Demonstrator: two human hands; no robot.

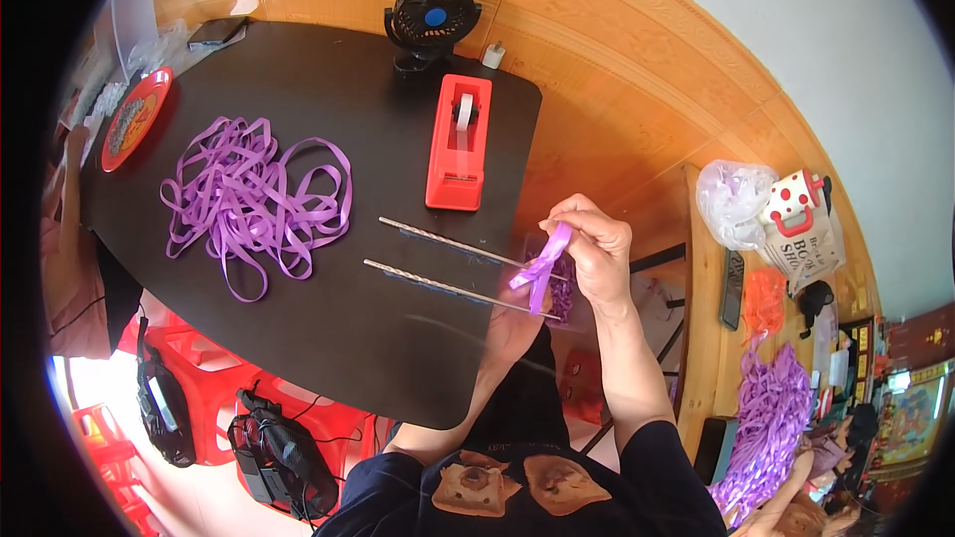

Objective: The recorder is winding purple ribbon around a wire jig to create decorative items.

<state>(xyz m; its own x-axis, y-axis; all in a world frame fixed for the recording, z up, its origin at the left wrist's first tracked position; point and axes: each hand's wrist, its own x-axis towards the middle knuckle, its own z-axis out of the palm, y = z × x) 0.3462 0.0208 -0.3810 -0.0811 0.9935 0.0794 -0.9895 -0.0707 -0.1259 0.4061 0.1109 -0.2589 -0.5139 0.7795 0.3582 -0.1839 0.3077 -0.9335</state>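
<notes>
Two thin metal rods lie side by side on the black table and stick out past its right edge. A purple ribbon crosses them near their outer ends. My right hand pinches this ribbon between thumb and fingers, just above the rods. Below the rod ends is my left hand, close to the table edge; its fingers are hidden behind the ribbon and rods. More purple ribbon hangs underneath. On the table's left half lies a loose, tangled heap of purple ribbon.
A red tape dispenser and a black fan stand at the table's far right. A red plate sits far left, near another person's arm. On the right, a wooden bench bears bags, a polka-dot mug and a purple ribbon pile.
</notes>
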